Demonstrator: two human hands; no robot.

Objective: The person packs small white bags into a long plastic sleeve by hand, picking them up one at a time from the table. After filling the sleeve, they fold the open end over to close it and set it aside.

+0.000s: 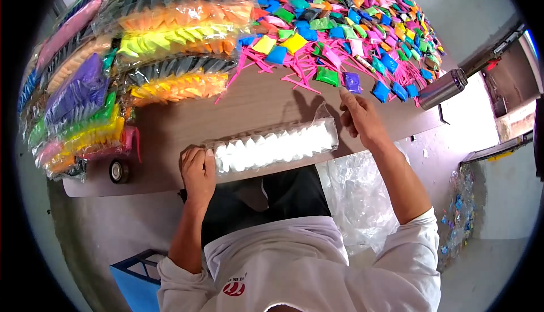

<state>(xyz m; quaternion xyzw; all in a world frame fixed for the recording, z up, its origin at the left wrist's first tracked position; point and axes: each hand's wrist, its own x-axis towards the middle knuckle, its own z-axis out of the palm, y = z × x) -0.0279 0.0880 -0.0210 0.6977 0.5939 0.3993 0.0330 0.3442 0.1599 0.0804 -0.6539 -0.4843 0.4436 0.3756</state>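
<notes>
A long clear plastic bag of white packets lies along the front of the table. At its left end is my left hand, fingers curled and thumb against the plastic, closed on the bag's edge. My right hand is just beyond the bag's right end, with the index finger stretched out and the others loosely bent. Nothing shows in it. Its fingertip is close to a purple packet and a green packet at the near edge of the pile.
Stacked bags of coloured packets fill the left of the table. Behind lies a heap of small colourful packets with pink sticks. A metal flask lies at right, a tape roll at the left front.
</notes>
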